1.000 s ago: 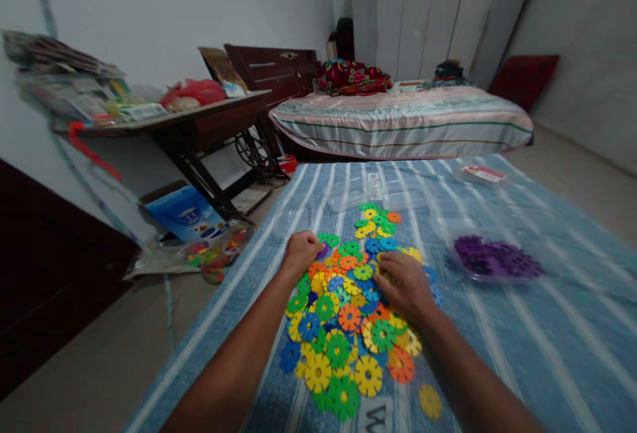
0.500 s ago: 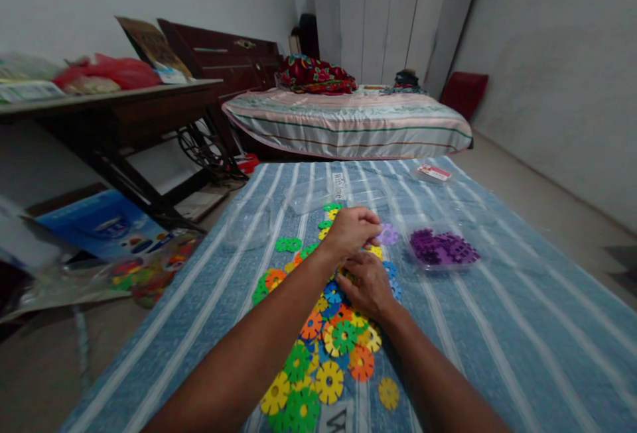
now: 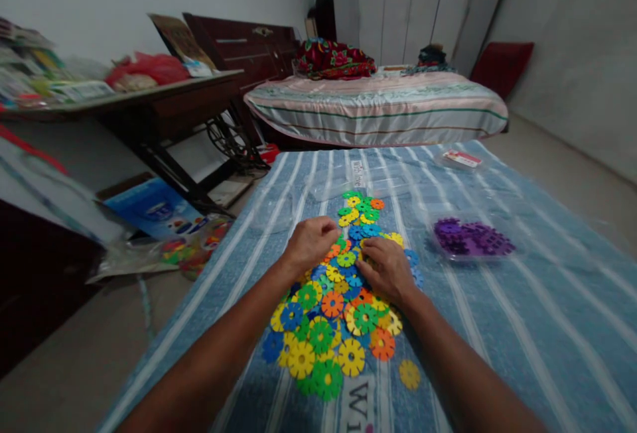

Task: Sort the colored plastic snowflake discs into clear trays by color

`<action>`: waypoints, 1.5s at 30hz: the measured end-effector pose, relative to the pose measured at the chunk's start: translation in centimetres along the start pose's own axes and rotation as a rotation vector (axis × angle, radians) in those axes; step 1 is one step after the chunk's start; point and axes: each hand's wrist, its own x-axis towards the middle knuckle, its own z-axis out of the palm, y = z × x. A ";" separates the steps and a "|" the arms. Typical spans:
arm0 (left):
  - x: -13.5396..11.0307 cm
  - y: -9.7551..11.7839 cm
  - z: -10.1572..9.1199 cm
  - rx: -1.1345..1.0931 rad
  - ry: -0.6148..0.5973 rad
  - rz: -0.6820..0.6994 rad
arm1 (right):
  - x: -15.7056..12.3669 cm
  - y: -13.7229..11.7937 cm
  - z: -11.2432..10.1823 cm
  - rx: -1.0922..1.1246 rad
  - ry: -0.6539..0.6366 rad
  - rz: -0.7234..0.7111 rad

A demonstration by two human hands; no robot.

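Left hand [image 3: 312, 244] and right hand [image 3: 387, 267] at the disc pile [image 3: 332, 304]

The pile lies on striped cloth [image 3: 562, 327]. Left fingers curl over its left edge, right fingers bend onto its right side; whether either pinch anything, I cannot tell. Right of the pile, a clear tub [image 3: 472, 259] holds purple discs [image 3: 478, 241].

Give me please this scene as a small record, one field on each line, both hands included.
Surface: blue cloth with white stripes
Loose pieces: flat, notched, round plastic discs in green, yellow, orange and blue, heaped on the cloth
Container: clear plastic box, right of the heaped discs, holding purple notched discs
Left hand: at the heap's left edge; grip hidden
Right hand: on the heap's right side, fingers bent
Background: bed with pale striped cover
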 end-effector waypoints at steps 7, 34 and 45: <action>-8.1 -5.3 -0.1 0.226 -0.038 0.029 | -0.4 0.2 -0.3 -0.007 -0.042 0.002; -2.2 -5.5 2.3 0.308 0.036 -0.078 | -0.6 0.3 -0.5 -0.035 -0.019 -0.003; -6.5 -6.5 -0.9 0.202 -0.018 0.076 | -0.6 0.3 -0.4 -0.023 -0.026 0.007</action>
